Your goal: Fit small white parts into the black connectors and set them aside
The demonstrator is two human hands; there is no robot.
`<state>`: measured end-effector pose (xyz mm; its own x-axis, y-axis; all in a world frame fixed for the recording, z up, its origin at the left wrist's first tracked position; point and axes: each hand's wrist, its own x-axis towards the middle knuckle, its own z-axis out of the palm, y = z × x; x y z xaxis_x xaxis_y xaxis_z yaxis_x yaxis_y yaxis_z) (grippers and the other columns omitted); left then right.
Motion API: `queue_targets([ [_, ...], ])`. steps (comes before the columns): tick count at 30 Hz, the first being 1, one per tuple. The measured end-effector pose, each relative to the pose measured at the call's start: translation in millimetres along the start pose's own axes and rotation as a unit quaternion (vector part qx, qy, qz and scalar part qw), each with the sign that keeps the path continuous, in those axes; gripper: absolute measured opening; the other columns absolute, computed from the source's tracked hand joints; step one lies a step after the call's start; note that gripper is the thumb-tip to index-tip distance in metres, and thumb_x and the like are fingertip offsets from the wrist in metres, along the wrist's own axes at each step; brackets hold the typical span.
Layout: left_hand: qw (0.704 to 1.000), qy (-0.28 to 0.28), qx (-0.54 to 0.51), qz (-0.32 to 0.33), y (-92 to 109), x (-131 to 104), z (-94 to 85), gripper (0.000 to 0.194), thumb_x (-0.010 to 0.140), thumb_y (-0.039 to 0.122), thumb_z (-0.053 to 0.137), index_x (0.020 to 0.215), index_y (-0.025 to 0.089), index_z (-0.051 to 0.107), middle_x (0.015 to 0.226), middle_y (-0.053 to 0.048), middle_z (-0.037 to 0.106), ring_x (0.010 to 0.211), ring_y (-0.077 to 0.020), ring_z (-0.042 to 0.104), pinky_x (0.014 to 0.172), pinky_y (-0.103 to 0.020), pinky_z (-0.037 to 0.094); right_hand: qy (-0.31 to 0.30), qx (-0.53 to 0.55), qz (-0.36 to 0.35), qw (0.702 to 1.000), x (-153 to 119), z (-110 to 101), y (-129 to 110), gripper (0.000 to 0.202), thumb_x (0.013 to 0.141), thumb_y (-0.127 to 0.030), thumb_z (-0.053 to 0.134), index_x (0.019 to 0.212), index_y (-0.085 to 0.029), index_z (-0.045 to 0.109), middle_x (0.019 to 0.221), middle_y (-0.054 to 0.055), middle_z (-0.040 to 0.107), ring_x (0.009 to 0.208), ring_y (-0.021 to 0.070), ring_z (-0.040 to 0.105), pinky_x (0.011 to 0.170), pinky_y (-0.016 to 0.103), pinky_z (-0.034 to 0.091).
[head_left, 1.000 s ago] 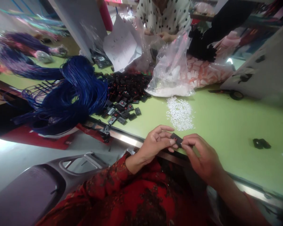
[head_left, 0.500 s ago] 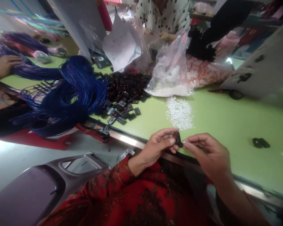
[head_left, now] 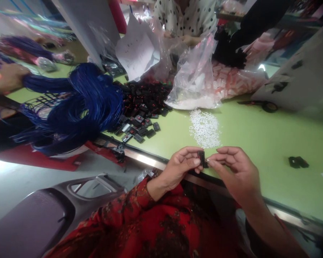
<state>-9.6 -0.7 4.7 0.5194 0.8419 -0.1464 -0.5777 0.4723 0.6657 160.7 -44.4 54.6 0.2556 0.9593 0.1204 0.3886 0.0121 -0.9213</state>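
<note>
- Your left hand pinches a black rectangular plastic housing with a red detail, just on the near side of the heap of tiny white plastic sticks; it should feel light and stiff, so grip its broad faces.
- Your right hand, also nearer than the heap, presses thumb and fingertip together on what looks like one white stick, likely slippery; hold one end.
- Left of and beyond the heap lies a pile of black plastic housings.

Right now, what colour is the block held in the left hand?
The block is mostly black, seen best in the head view.
</note>
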Motion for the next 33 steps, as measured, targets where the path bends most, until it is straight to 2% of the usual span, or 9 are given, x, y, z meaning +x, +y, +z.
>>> queue_targets([
  [6, 1.0, 0.005, 0.025, 0.012, -2.3, -0.2, -1.4, 0.038, 0.079, 0.026, 0.087, 0.114, 0.018, 0.076, 0.088, -0.001, 0.069, 0.071, -0.0094, 0.067, 0.068, -0.022, 0.054, -0.011, -0.003, 0.007, 1.0, 0.4, -0.7, -7.3, 0.029, 0.081, -0.031, 0.079, 0.102, -0.022, 0.061, 0.08, 0.002, 0.079, 0.069, 0.0178, 0.076, 0.072, 0.031, 0.066],
  [15, 0.991, -0.01, 0.119, 0.059, -4.4, -1.2, -5.1, 0.039, 0.083, 0.028, 0.083, 0.12, 0.019, 0.074, 0.08, -0.001, 0.071, 0.071, -0.0102, 0.064, 0.075, -0.025, 0.055, -0.017, -0.045, -0.014, 0.999, 0.8, -0.6, -9.5, 0.024, 0.084, -0.029, 0.075, 0.103, -0.022, 0.062, 0.078, 0.001, 0.079, 0.069, 0.0176, 0.075, 0.073, 0.031, 0.065],
  [17, 0.98, -0.008, 0.172, 0.097, -2.9, -2.0, -5.0, 0.037, 0.085, 0.029, 0.081, 0.12, 0.02, 0.075, 0.086, -0.003, 0.072, 0.075, -0.0117, 0.065, 0.077, -0.026, 0.055, -0.021, -0.065, -0.024, 0.997, 0.6, -1.4, -9.0, 0.023, 0.085, -0.029, 0.074, 0.103, -0.022, 0.062, 0.078, 0.001, 0.078, 0.069, 0.0175, 0.075, 0.074, 0.032, 0.064],
  [20, 0.939, -0.005, 0.291, 0.183, 1.0, -3.7, -3.9, 0.03, 0.088, 0.027, 0.077, 0.117, 0.023, 0.077, 0.097, -0.005, 0.072, 0.083, -0.014, 0.064, 0.077, -0.026, 0.054, -0.032, -0.09, -0.046, 0.994, 0.2, -2.5, -9.0, 0.023, 0.086, -0.027, 0.072, 0.105, -0.023, 0.061, 0.079, 0.001, 0.078, 0.07, 0.0173, 0.074, 0.076, 0.033, 0.063],
  [22, 0.917, -0.004, 0.339, 0.21, 2.6, -4.8, -3.3, 0.029, 0.089, 0.027, 0.075, 0.118, 0.024, 0.077, 0.097, -0.006, 0.072, 0.083, -0.0145, 0.064, 0.075, -0.026, 0.054, -0.035, -0.087, -0.051, 0.994, 0.6, -3.1, -9.0, 0.023, 0.085, -0.027, 0.072, 0.106, -0.023, 0.061, 0.079, 0.001, 0.078, 0.07, 0.0172, 0.073, 0.077, 0.033, 0.063],
  [23, 0.919, -0.004, 0.338, 0.203, 2.7, -5.3, -3.2, 0.03, 0.089, 0.028, 0.075, 0.119, 0.024, 0.077, 0.095, -0.006, 0.072, 0.081, -0.0143, 0.064, 0.074, -0.026, 0.054, -0.036, -0.079, -0.047, 0.995, 1.2, -3.4, -8.7, 0.023, 0.085, -0.027, 0.073, 0.105, -0.023, 0.062, 0.079, 0.001, 0.077, 0.07, 0.0171, 0.073, 0.077, 0.033, 0.063],
  [28, 0.975, -0.015, 0.206, 0.086, -1.5, -5.5, -4.4, 0.041, 0.085, 0.034, 0.081, 0.122, 0.019, 0.075, 0.084, -0.005, 0.074, 0.073, -0.0139, 0.068, 0.072, -0.028, 0.059, -0.085, 0.037, 0.02, 0.995, 8.5, -4.3, -1.0, 0.024, 0.08, -0.032, 0.079, 0.096, -0.022, 0.064, 0.075, 0.001, 0.075, 0.068, 0.017, 0.073, 0.07, 0.031, 0.063],
  [33, 0.99, -0.023, 0.136, 0.044, -2.2, -4.6, -2.1, 0.043, 0.08, 0.032, 0.086, 0.119, 0.016, 0.076, 0.082, -0.004, 0.075, 0.069, -0.0126, 0.069, 0.072, -0.028, 0.062, -0.121, 0.117, 0.067, 0.983, 13.4, -4.4, 7.1, 0.024, 0.077, -0.036, 0.084, 0.085, -0.02, 0.068, 0.071, 0.001, 0.072, 0.065, 0.0151, 0.069, 0.065, 0.028, 0.062],
])
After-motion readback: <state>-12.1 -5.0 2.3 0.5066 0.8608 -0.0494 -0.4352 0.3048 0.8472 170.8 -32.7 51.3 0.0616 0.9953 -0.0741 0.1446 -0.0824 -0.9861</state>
